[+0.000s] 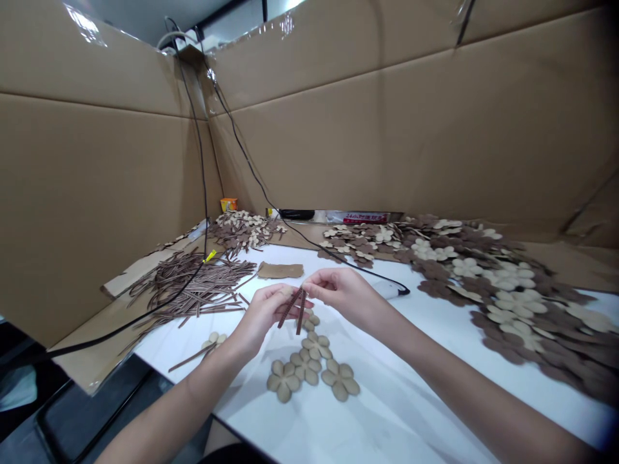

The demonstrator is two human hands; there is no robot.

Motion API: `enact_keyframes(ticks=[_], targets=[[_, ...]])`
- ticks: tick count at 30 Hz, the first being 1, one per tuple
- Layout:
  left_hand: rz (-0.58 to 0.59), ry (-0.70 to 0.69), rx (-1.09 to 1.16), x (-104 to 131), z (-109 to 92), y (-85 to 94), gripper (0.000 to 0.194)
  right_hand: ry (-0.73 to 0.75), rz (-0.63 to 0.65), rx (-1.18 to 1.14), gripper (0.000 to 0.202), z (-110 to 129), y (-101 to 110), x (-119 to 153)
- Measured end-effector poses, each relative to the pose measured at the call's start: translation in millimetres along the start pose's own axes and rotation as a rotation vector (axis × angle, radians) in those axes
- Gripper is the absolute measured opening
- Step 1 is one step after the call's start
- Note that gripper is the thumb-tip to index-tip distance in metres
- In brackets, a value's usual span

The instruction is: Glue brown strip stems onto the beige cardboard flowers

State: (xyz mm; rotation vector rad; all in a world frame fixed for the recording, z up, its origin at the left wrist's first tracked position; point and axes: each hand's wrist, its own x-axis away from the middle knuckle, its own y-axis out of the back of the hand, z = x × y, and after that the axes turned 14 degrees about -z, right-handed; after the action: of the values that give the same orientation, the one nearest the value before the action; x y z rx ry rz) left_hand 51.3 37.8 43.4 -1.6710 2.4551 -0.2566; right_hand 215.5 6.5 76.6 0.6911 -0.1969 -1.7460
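Above the white table, my left hand and my right hand meet, both with closed fingers. Between their fingertips is a narrow brown strip, its two ends hanging down. Whether it is one folded strip or two pieces I cannot tell; the pinched top is partly hidden by the fingers. Below the hands lie several beige flower shapes with rounded petals. Another beige flower with a brown strip by it is partly behind my left forearm.
A heap of loose brown strips lies at the left. Brown and beige flower pieces are piled at the right. A small cardboard piece sits beyond my hands. A black cable crosses the workspace, and cardboard walls surround the table.
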Motion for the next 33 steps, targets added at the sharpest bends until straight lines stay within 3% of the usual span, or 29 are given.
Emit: enact_keyframes(ticks=[12,21,33], targets=[[-0.011,0.002,-0.062,1,-1,-2.3,0.036,-0.01,-0.003,0.021,0.024,-2,0,-1],[-0.066,-0.034,-0.074,1,1,-9.5,0.027,-0.016,0.007,0.001,0.023,-2,0,1],[-0.174,-0.231,-0.128,4,8,-14.6,0.022,0.001,-0.054,-0.056,0.022,-3,-8,2]])
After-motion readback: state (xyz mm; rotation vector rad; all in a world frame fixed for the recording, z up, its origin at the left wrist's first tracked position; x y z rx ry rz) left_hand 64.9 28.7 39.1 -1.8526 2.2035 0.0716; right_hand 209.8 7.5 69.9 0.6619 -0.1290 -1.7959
